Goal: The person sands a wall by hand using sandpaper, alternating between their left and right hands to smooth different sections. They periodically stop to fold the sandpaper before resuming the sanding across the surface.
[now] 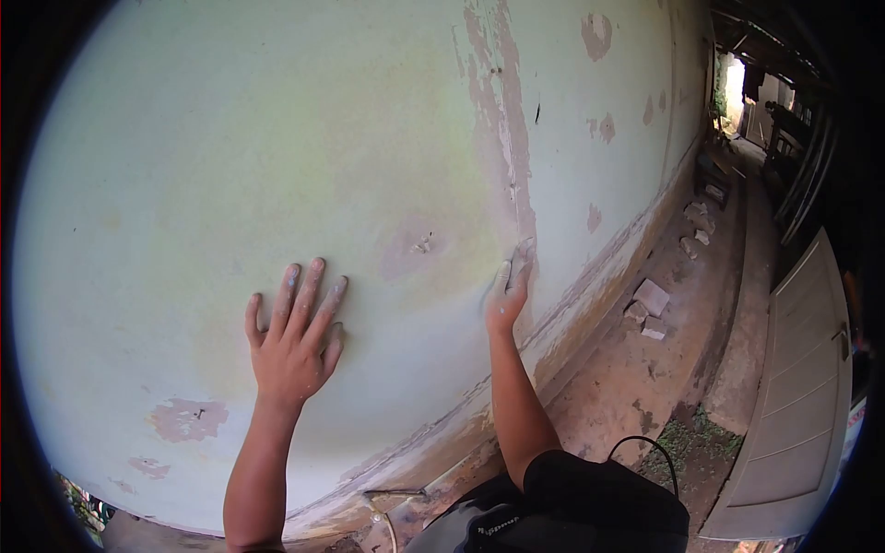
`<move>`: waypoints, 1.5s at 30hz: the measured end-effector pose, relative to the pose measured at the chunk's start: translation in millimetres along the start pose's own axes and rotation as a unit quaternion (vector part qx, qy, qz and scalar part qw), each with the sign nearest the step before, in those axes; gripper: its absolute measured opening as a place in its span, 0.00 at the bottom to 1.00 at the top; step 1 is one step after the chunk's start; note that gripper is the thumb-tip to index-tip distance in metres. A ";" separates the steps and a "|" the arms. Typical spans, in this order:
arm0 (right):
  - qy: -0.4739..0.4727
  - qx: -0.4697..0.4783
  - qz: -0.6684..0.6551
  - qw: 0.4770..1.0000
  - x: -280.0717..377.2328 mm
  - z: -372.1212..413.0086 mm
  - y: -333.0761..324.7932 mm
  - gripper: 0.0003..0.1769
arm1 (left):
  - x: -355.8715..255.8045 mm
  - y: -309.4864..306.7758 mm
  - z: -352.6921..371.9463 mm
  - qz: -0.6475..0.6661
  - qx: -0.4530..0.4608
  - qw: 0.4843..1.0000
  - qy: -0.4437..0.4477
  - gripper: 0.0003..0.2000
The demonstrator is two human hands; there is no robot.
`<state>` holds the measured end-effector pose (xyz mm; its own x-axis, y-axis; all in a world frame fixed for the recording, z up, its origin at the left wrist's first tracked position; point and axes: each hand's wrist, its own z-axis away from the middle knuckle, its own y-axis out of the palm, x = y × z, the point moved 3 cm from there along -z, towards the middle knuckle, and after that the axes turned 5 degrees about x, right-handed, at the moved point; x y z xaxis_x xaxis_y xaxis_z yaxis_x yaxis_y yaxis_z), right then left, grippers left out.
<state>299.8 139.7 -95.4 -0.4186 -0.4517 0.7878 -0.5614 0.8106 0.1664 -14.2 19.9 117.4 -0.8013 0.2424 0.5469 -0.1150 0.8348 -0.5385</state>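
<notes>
Widely splayed left hand (295,355) against wall (387,138)

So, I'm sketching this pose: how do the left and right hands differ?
The left hand has its fingers fanned, its back facing us; the right hand is turned edge-on, fingers close together. The left is over plain green wall, the right by the long patchy streak. Both are bare, with smudged fingers.
</notes>
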 end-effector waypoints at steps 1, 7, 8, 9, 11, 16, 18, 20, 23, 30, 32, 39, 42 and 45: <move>0.001 0.002 -0.002 1.000 -3.5 -1.2 3.3 0.27 | 7.3 -8.1 -11.3 -0.009 0.012 0.999 0.047 0.32; -0.039 0.001 -0.037 0.999 30.4 16.1 25.5 0.28 | 15.4 -9.5 -30.1 -0.048 0.038 0.988 0.143 0.32; -0.074 0.031 -0.015 0.997 60.1 31.3 28.0 0.29 | 13.7 -8.0 -29.4 -0.059 0.039 0.984 0.163 0.32; -0.081 0.075 -0.014 0.994 79.1 51.9 33.5 0.28 | 13.1 -7.7 -29.5 -0.057 0.040 0.984 0.166 0.32; -0.117 0.158 0.017 0.980 96.5 93.8 38.6 0.28 | 13.3 -7.6 -28.6 -0.059 0.052 0.985 0.155 0.32; -0.123 0.159 0.046 0.979 37.5 63.9 15.9 0.24 | 14.6 -5.0 -26.0 -0.047 0.044 0.987 0.149 0.32; -0.040 0.049 -0.004 0.998 5.9 41.7 4.5 0.25 | 15.7 -5.1 -25.2 -0.042 0.040 0.988 0.143 0.32; 0.010 0.028 -0.011 0.999 -10.4 38.4 1.0 0.27 | 13.7 -7.1 -24.4 -0.041 0.034 0.989 0.141 0.32; 0.025 0.042 -0.042 0.998 43.2 56.1 16.9 0.28 | 13.8 -6.3 -24.4 -0.032 0.031 0.989 0.139 0.32; -0.236 0.275 0.044 0.931 85.4 98.9 22.4 0.28 | 12.9 -6.6 -24.5 -0.028 0.041 0.989 0.140 0.32; -0.175 0.152 0.034 0.972 44.1 81.7 15.7 0.25 | 14.0 -5.0 -23.7 -0.038 0.030 0.989 0.138 0.32; 0.014 0.052 -0.074 0.996 50.0 59.1 16.0 0.26 | 12.7 -6.5 -21.9 -0.023 0.025 0.991 0.126 0.33; -0.118 0.191 -0.030 0.974 129.2 85.2 30.0 0.26 | 13.6 -8.4 -23.8 -0.020 0.030 0.991 0.129 0.32; -0.196 0.265 0.004 0.944 124.0 84.8 29.3 0.26 | 13.1 -11.7 -25.0 -0.034 0.026 0.990 0.135 0.29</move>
<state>170.9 75.9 -43.1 -0.5971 -0.6341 0.4912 -0.7926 0.5607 -0.2396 -8.7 25.6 146.9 -0.6057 0.3146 0.7308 -0.1990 0.8294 -0.5220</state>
